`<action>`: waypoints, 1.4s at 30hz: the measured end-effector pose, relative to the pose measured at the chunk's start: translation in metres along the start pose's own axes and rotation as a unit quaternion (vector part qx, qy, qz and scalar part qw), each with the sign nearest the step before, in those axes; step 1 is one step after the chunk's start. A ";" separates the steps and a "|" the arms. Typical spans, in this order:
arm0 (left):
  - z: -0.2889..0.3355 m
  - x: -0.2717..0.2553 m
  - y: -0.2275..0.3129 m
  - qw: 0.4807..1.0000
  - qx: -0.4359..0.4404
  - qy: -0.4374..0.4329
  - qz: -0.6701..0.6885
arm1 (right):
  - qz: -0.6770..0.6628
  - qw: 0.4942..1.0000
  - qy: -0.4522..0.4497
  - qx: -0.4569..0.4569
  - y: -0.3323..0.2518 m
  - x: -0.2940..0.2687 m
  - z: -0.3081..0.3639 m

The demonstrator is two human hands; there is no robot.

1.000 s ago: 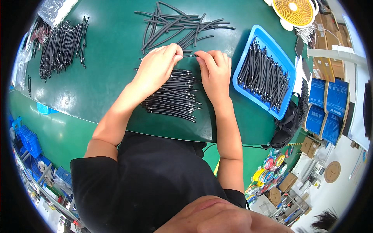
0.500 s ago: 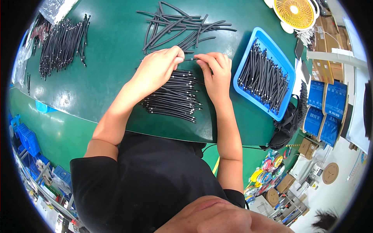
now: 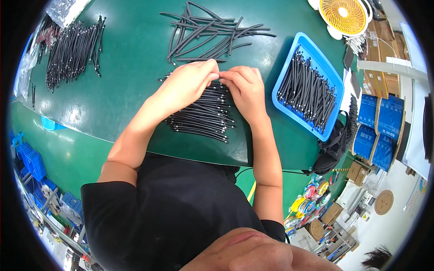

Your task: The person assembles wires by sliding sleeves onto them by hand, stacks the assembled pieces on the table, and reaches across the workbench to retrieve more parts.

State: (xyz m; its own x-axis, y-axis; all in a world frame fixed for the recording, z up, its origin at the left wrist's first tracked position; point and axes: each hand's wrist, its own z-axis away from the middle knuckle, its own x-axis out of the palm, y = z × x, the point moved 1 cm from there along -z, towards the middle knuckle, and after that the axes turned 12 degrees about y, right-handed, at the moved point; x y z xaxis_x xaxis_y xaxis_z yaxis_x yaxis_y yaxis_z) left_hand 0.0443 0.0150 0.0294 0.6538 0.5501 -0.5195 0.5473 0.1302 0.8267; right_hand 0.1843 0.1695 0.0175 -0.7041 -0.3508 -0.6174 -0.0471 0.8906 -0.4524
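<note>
My left hand (image 3: pixel 192 83) and my right hand (image 3: pixel 244 88) meet above a row of black cable pieces (image 3: pixel 203 118). Both are closed in a pinch, fingertips almost touching. Between them they hold a thin black cable piece, mostly hidden by the fingers; a small tip (image 3: pixel 175 64) that may belong to it pokes out beyond my left hand. The pieces in the row lie side by side and have light-coloured ends. Just beyond my hands lies a loose heap of plain black tubes (image 3: pixel 199 31), one of them close to my left knuckles.
A blue tray (image 3: pixel 276 97) filled with black cable pieces stands right of my right hand. At the far left lies a big bundle of similar cables (image 3: pixel 72 54) beside clear plastic bags (image 3: pixel 63 11). A yellow and white fan (image 3: pixel 343 16) and a black bag (image 3: pixel 332 151) are at the right edge.
My right hand has moved left and slightly nearer, closing the gap to my left hand. The stretch of cable visible between them before is now covered by fingers.
</note>
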 end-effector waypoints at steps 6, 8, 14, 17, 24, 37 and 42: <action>-0.011 -0.010 -0.001 0.973 0.095 0.156 -0.140 | 0.008 0.996 0.059 0.065 -0.002 -0.001 -0.001; -0.012 -0.019 -0.010 0.971 0.022 0.229 -0.061 | 0.003 0.995 0.067 0.075 -0.003 -0.005 -0.003; -0.007 0.006 -0.011 0.926 -0.113 0.038 0.359 | -0.013 0.999 0.043 0.019 -0.018 0.009 0.002; -0.001 0.015 0.006 0.897 -0.146 -0.020 0.416 | -0.016 0.999 0.028 0.017 -0.025 0.014 0.007; -0.005 0.021 0.004 0.867 -0.157 -0.022 0.473 | -0.036 0.998 0.048 0.030 -0.022 0.014 0.010; -0.002 0.020 0.006 0.871 -0.152 -0.016 0.467 | -0.027 0.999 0.037 0.025 -0.023 0.006 0.003; 0.001 0.001 0.008 0.990 -0.015 0.139 0.005 | 0.213 0.927 0.221 0.215 0.013 -0.052 -0.017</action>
State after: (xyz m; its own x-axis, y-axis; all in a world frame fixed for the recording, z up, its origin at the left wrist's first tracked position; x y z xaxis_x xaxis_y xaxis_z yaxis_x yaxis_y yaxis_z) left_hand 0.0499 0.0155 0.0356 0.4881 0.7568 -0.4348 0.5225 0.1457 0.8401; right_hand 0.2082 0.2042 0.0549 -0.8203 0.2431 -0.5178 0.5213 0.6901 -0.5019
